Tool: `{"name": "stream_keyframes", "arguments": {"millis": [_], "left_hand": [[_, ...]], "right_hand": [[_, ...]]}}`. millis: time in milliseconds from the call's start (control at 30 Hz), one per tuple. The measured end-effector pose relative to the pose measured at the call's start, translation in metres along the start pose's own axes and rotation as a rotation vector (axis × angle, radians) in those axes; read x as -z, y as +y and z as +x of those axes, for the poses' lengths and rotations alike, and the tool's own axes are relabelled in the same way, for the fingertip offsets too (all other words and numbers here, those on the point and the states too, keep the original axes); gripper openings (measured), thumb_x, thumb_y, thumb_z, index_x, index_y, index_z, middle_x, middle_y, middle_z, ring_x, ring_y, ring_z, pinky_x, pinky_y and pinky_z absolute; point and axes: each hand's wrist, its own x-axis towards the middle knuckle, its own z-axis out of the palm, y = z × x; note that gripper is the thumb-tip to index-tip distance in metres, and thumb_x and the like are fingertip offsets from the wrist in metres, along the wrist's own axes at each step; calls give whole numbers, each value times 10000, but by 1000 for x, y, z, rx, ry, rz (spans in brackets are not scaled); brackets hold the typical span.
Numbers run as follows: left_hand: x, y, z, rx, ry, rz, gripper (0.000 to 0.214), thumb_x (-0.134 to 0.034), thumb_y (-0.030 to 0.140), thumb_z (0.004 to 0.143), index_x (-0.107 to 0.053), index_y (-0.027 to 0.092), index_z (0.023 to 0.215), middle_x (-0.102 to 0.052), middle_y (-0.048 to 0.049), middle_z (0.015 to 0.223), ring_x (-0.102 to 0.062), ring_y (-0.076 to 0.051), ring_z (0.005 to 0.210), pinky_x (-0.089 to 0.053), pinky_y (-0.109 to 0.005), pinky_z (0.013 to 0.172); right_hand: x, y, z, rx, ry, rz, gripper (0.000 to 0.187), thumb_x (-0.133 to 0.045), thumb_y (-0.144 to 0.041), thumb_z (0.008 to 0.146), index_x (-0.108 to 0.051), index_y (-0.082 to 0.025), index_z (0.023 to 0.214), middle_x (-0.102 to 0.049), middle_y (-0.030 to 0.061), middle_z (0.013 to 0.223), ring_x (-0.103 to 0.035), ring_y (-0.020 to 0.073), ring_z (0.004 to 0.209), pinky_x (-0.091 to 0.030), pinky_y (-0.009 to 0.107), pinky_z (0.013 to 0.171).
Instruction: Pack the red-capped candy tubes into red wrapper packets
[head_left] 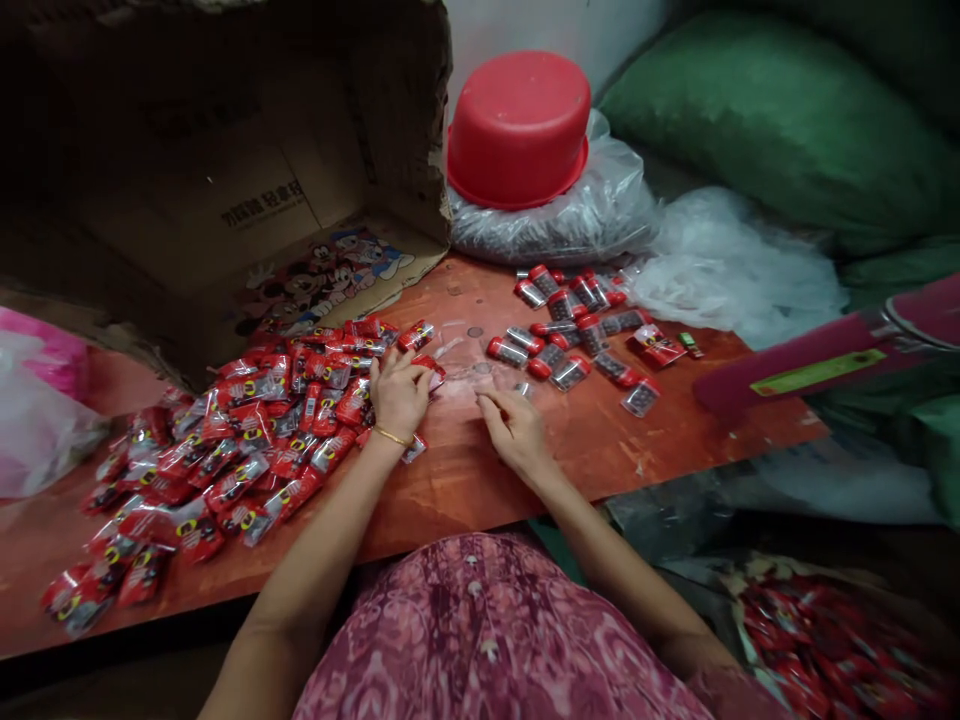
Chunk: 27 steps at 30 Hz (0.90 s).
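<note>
My left hand (399,392), with a thin gold bangle at the wrist, rests on the edge of a big heap of red packets (247,440); its fingers are curled over one red packet (427,370). My right hand (514,428) lies beside it on the red-brown table (615,440), fingers bent and pinching at thin clear plastic sleeves (469,370) that lie between the hands. What the fingertips hold is too small to name. A smaller group of red-capped clear packs (574,335) lies further right.
A torn cardboard box (247,190) with cartoon print stands open at the back left. A red upturned basin (519,130) sits on a clear plastic bag (555,225). Green sacks (787,120) lie at back right. A box of red packets (825,640) stands low right.
</note>
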Motion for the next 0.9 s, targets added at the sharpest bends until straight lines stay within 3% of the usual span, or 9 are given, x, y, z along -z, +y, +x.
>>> {"name": "stream_keyframes", "arguments": {"millis": [133, 233, 333, 467, 500, 600, 767, 900], "left_hand": [[9, 15, -15, -9, 111, -126, 174, -547, 298, 803, -699, 215, 788, -606, -74, 1207, -455, -272, 1226, -212, -490, 1067], [12, 17, -22, 26, 191, -270, 210, -554, 325, 799, -678, 200, 912, -556, -91, 1271, -426, -253, 1254, -239, -440, 1074], [15, 14, -29, 227, 186, -590, 370, -556, 442, 778, -629, 176, 1026, -596, -110, 1208, -519, -234, 1153, -379, -367, 982], [16, 23, -38, 630, -192, -1162, 498, -631, 606, 626, -637, 133, 783, -689, -71, 769, -644, -199, 767, -494, -286, 678], [15, 27, -39, 691, -227, -1258, 502, -688, 594, 558, -626, 132, 745, -680, -54, 717, -640, -185, 715, -487, -265, 632], [13, 38, -42, 764, -153, -1438, 492, -812, 462, 411, -606, 139, 719, -673, -16, 696, -629, -150, 674, -475, -230, 610], [8, 40, -47, 847, -225, -1541, 400, -795, 420, 488, -610, 163, 731, -687, -16, 719, -651, -171, 771, -499, -269, 693], [8, 31, -44, 844, -164, -1516, 402, -792, 447, 485, -606, 158, 692, -681, -18, 679, -651, -167, 737, -496, -268, 682]], "right_hand": [[-31, -16, 22, -286, -140, 503, 398, -447, -539, 811, -626, -184, 788, -640, 19, 713, -587, 145, 655, -477, 262, 591], [-40, -21, 32, -337, -95, 634, 389, -511, -557, 756, -559, -183, 661, -548, -19, 604, -512, 112, 566, -431, 226, 532], [-36, -23, 32, -283, -4, 549, 374, -480, -511, 789, -477, -191, 595, -453, -40, 553, -431, 91, 527, -379, 212, 515], [-29, -25, 25, -134, 106, 304, 362, -407, -411, 845, -372, -203, 551, -355, -52, 523, -353, 85, 510, -318, 214, 507], [-29, -26, 22, -99, 114, 265, 356, -396, -387, 853, -363, -204, 549, -350, -52, 523, -346, 86, 508, -314, 216, 507], [-32, -26, 16, -33, 128, 201, 348, -380, -349, 864, -361, -205, 547, -356, -49, 521, -340, 87, 502, -314, 221, 510], [-39, -25, 10, -70, 168, 169, 381, -399, -396, 861, -374, -207, 531, -377, -45, 501, -359, 91, 487, -327, 234, 505], [-28, -19, 24, 5, 29, 37, 358, -326, -385, 900, -555, -190, 705, -575, 26, 684, -530, 142, 665, -425, 267, 641]]}}
